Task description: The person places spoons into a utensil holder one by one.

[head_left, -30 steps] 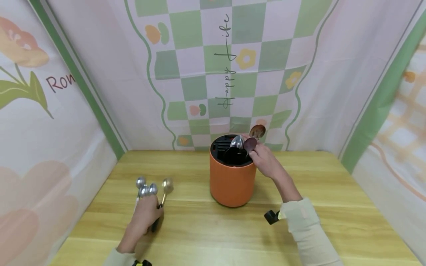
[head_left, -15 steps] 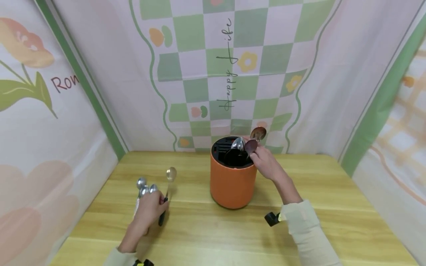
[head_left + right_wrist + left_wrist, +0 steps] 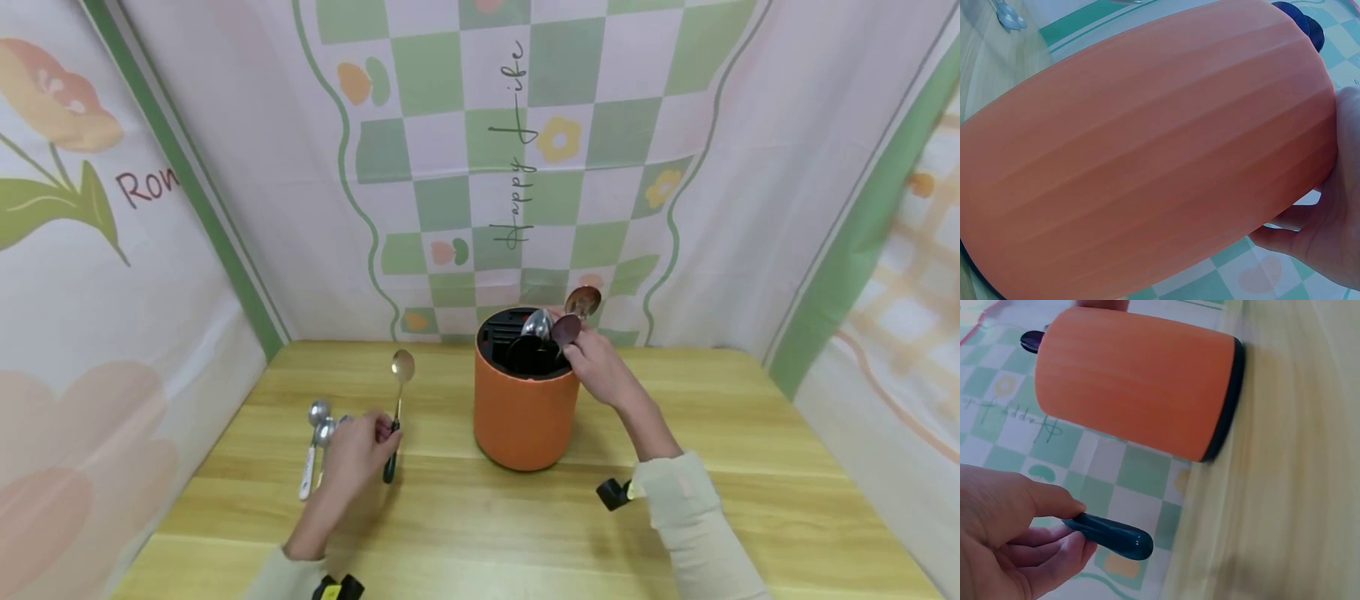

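Note:
My left hand (image 3: 356,450) pinches the dark handle of a long spoon (image 3: 402,367) between thumb and fingers. That spoon's bowl points away, towards the back of the table. In the left wrist view, the rounded handle end (image 3: 1125,540) sticks out past the fingertips. An orange round utensil holder (image 3: 525,425) with a black slotted top stands mid-table. My right hand (image 3: 596,362) grips its upper right rim, with fingers (image 3: 1279,234) behind its wall in the right wrist view. From the holder rise a silver spoon (image 3: 537,323), a dark-looking spoon (image 3: 566,329) and a brownish-looking one (image 3: 583,300).
Several silver spoons (image 3: 318,411) lie on the wooden table (image 3: 480,533) left of my left hand, partly hidden by it. One has a white handle (image 3: 307,475). A patterned cloth (image 3: 427,200) hangs behind the table, with more cloth on both sides.
My left hand has moved right and away from the loose spoons, bringing the dark-handled spoon with it. My right hand stays at the holder's rim, and the holder has not visibly moved.

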`<state>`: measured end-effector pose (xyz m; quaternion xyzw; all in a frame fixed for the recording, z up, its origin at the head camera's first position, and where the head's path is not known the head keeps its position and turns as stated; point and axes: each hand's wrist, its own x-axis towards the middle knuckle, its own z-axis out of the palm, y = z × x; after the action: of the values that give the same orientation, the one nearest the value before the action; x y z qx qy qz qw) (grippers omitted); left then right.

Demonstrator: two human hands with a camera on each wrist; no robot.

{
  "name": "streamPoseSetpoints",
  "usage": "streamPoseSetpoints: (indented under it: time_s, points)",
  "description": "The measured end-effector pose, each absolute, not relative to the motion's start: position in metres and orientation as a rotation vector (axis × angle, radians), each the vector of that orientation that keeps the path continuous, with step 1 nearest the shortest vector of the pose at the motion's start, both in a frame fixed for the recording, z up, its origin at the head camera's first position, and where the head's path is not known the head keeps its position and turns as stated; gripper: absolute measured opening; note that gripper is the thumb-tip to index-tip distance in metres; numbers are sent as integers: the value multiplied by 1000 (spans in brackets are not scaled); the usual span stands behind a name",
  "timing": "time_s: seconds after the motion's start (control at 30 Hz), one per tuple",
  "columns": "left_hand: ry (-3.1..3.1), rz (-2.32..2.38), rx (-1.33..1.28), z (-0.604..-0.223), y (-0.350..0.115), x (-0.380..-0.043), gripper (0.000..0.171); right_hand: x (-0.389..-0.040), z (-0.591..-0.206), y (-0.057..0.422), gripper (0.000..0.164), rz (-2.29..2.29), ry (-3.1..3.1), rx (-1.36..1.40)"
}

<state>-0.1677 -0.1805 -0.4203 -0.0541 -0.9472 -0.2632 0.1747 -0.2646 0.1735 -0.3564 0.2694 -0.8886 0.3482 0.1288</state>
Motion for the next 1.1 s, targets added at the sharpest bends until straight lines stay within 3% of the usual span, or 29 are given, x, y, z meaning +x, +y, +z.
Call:
streamPoseSetpoints:
  time_s: [1.1]
  points:
    - [-2408,-1097,-307,-355,-118,-186,12,-265,-355,173,53,1044,-2582,791]
